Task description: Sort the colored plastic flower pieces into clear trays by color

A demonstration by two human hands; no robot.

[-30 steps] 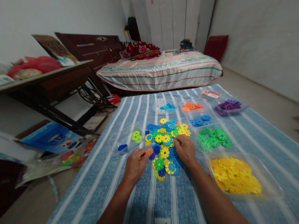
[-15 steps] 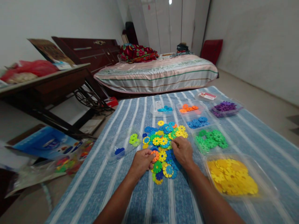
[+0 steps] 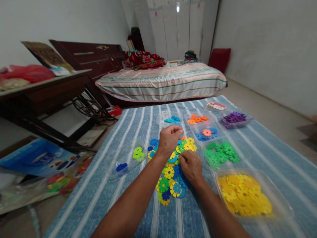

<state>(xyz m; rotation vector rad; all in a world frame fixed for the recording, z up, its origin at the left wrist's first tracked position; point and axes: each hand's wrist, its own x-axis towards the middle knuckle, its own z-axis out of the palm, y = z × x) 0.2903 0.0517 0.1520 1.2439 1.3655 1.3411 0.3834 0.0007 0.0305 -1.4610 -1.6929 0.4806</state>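
Observation:
A mixed heap of flower-shaped plastic discs (image 3: 169,172) lies on the striped cloth in front of me. My left hand (image 3: 170,139) is raised over the far part of the heap, thumb and fingertips a little apart, with nothing seen between them. To its right, a single orange disc (image 3: 207,132) shows over the tray of blue discs (image 3: 199,137); whether it is in the air or resting there I cannot tell. My right hand (image 3: 191,165) is curled closed at the heap's right edge, its fingertips turned inward and what they pinch hidden.
Clear trays hold orange discs (image 3: 193,119), light blue discs (image 3: 172,119), purple discs (image 3: 233,118), green discs (image 3: 221,154) and yellow discs (image 3: 244,195). Left of the heap, another tray (image 3: 111,165) has lime and dark blue discs. A bed (image 3: 160,82) stands beyond.
My left hand has moved forward from the near part of the heap and let go of the orange disc, which now appears over the blue tray. My right hand stays at the heap.

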